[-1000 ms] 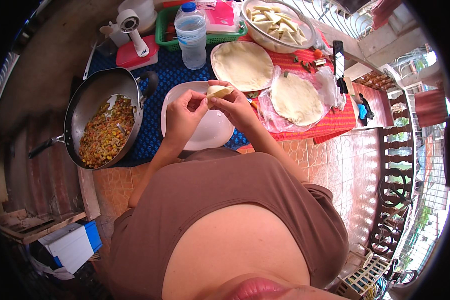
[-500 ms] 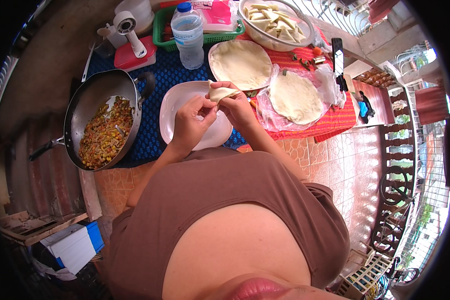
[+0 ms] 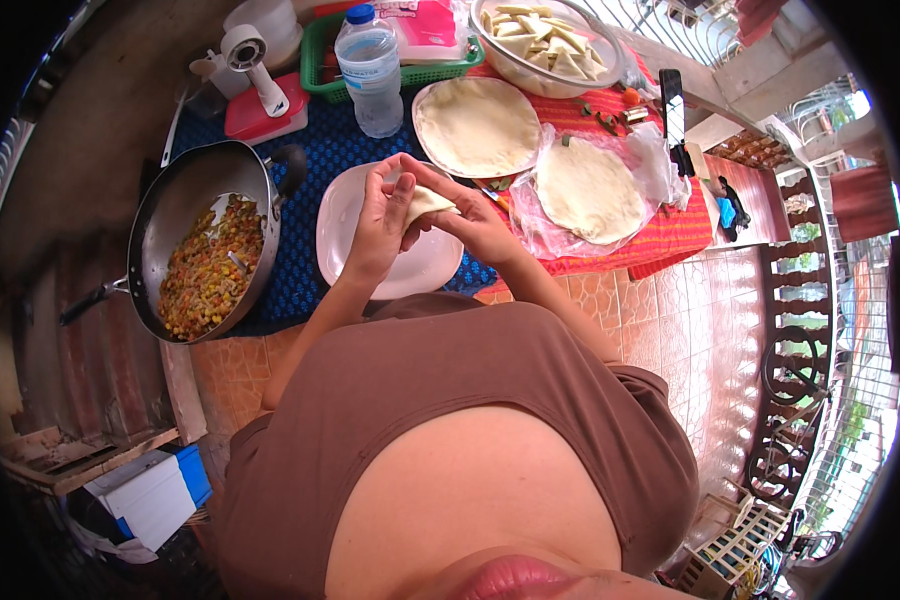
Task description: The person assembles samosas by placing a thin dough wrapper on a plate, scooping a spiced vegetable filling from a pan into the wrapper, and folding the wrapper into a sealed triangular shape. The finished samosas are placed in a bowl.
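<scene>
Between both hands I hold a folded wrapper (image 3: 429,204), pale and cone-like, above a white plate (image 3: 338,221). My left hand (image 3: 382,215) closes on its left side, thumb up along it and fingers curled over the far edge. My right hand (image 3: 475,222) grips it from the right. Fingers cover part of the wrapper, so its inside is hidden. Left of the plate sits a wok (image 3: 150,215) of cooked filling (image 3: 215,265), diced and yellow-orange, with a spoon partly sunk in it. Round wrapper sheets lie on a plate (image 3: 477,125) and on clear plastic (image 3: 588,192) to the right.
A bowl (image 3: 610,75) of folded triangular pastries stands at the far right. Behind the plate are a water bottle (image 3: 372,85), a green basket (image 3: 315,60), a red-lidded container (image 3: 267,118) and a small white fan (image 3: 257,65). A phone (image 3: 673,110) stands upright at the table's right.
My left hand has shifted up and opened around the wrapper, its fingers now reaching over the far side. The wrapper has turned and sits slightly lower. The view has moved a little.
</scene>
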`<action>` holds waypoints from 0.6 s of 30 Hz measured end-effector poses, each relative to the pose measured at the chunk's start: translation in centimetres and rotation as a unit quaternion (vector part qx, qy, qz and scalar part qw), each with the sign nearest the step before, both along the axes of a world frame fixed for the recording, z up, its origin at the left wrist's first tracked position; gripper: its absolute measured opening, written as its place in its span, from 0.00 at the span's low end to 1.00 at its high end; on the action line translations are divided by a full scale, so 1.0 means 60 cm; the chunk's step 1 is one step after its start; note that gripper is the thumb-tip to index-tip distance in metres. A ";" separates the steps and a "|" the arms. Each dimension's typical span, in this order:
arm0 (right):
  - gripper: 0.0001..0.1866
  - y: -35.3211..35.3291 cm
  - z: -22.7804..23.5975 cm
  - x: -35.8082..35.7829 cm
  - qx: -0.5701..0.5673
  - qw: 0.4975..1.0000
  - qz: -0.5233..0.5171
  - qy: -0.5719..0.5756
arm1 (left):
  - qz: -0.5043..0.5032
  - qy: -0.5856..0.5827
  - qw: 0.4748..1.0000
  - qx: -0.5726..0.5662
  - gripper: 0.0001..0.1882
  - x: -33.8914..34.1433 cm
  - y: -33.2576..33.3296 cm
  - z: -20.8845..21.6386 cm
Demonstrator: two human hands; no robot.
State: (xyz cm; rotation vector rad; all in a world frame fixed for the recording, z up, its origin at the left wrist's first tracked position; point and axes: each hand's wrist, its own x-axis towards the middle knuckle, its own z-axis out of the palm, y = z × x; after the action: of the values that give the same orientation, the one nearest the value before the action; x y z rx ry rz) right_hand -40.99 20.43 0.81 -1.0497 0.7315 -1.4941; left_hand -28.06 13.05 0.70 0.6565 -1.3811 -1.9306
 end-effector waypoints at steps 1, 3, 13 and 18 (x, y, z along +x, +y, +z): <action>0.33 0.002 -0.002 -0.001 -0.002 1.000 0.002 -0.001 | -0.015 0.009 1.000 -0.003 0.30 0.001 0.002 0.004; 0.32 0.005 -0.004 -0.002 -0.007 1.000 0.008 -0.003 | -0.044 0.026 0.999 -0.009 0.29 0.003 0.004 0.011; 0.29 0.002 -0.023 0.007 0.024 0.992 -0.044 -0.112 | -0.028 0.012 0.996 -0.081 0.28 -0.002 0.010 0.024; 0.32 -0.002 0.003 -0.003 0.019 0.989 -0.088 -0.117 | 0.165 -0.073 0.860 -0.477 0.30 0.006 0.022 0.049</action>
State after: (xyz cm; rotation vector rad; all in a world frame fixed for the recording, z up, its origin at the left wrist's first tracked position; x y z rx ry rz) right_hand -41.14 20.31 0.99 -0.7800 0.6969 -1.7148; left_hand -27.72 14.36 3.65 0.4820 -1.9199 -0.7536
